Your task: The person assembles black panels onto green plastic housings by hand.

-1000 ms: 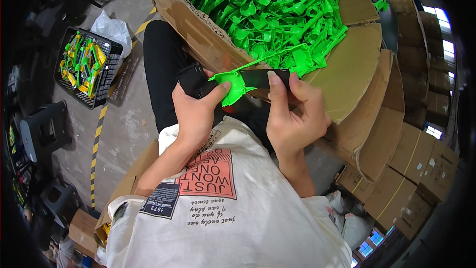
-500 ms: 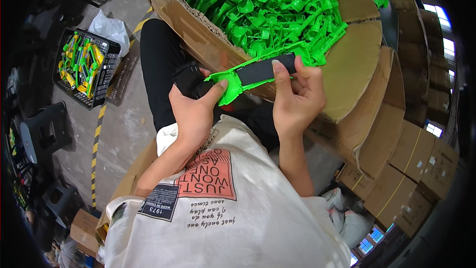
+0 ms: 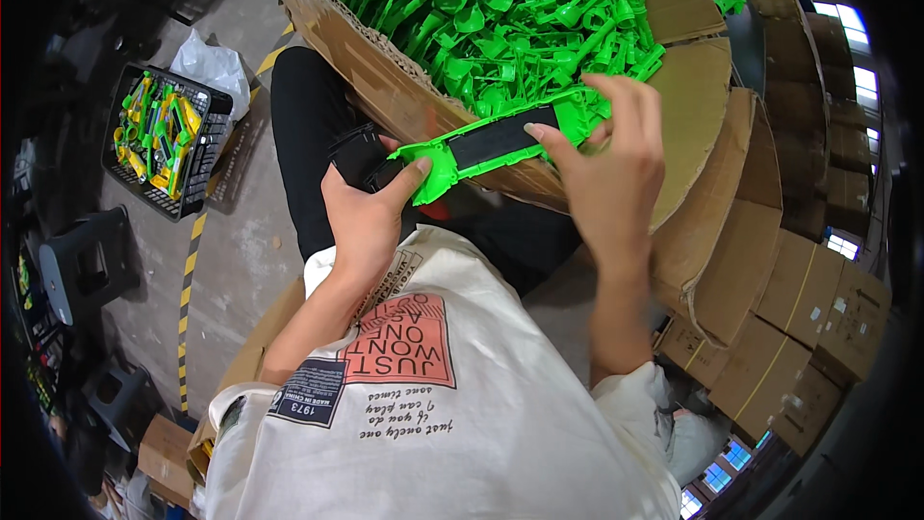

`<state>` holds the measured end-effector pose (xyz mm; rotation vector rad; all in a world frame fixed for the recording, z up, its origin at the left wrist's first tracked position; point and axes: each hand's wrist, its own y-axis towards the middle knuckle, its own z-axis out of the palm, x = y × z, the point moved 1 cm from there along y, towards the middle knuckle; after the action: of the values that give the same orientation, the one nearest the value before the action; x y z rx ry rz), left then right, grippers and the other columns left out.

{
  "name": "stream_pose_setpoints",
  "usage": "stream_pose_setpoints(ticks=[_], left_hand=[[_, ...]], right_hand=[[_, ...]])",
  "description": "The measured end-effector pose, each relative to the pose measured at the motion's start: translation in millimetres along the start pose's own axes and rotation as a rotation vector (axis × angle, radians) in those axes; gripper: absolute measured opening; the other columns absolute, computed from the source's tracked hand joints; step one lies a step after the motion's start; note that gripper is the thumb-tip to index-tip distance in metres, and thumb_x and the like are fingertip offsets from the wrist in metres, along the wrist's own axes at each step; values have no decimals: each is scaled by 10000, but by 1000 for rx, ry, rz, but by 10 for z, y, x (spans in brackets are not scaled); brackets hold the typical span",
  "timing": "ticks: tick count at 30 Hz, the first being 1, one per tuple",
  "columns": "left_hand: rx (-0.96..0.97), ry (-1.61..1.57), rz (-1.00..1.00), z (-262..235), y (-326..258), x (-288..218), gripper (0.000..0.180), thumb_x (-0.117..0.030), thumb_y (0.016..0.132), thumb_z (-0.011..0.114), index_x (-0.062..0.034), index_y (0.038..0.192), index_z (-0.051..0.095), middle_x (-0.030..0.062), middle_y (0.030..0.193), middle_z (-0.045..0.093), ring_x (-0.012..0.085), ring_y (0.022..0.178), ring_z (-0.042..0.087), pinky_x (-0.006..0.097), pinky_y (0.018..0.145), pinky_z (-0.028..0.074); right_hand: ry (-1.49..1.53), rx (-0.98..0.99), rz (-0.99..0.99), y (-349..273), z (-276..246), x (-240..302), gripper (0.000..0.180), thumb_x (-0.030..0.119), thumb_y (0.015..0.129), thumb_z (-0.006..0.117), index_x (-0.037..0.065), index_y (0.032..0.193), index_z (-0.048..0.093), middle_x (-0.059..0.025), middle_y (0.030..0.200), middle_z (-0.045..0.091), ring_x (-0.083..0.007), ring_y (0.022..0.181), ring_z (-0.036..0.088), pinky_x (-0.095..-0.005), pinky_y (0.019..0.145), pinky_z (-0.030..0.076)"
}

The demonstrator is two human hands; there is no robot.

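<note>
Here, the left hand (image 3: 361,221) grips a green plastic shell (image 3: 440,173) around a black panel (image 3: 491,145); the right hand (image 3: 616,169), fingers parted, spans the shell's end.

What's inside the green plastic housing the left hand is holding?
A flat black rectangular panel lies in the green plastic housing; whatever is under the panel is covered.

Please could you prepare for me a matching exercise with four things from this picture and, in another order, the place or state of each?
1. Left hand
2. Black panel
3. Black crate
4. Cardboard box

A. holds yellow and green items
B. lies against the green part
C. contains a heap of green pieces
D. has its thumb on the green part

Pairs: 1-D, 2-B, 3-A, 4-C
</note>
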<state>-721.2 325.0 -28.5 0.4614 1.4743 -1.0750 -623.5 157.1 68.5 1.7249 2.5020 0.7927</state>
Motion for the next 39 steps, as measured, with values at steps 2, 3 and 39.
stream_pose_setpoints(ticks=[2,3,39], left_hand=[[12,-13,13,7,9,24,252,44,741,719,-5,940,572,51,837,618,115,702,604,236,658,496],[30,3,18,20,17,26,250,43,738,722,-3,936,576,50,834,619,113,697,601,234,653,493],[285,-379,-503,103,19,-116,247,-56,833,657,-39,1013,489,86,842,590,168,683,602,305,623,519]], right_hand=[[198,418,52,202,14,-232,332,249,700,807,2,849,643,-56,619,574,-203,558,589,-295,561,468],[509,703,244,291,87,-403,351,273,694,804,-8,815,633,-31,584,549,-142,522,572,-271,509,445],[895,-596,571,-379,-881,-1306,362,165,967,399,-101,1190,501,-232,1091,593,-304,828,649,-357,667,573]])
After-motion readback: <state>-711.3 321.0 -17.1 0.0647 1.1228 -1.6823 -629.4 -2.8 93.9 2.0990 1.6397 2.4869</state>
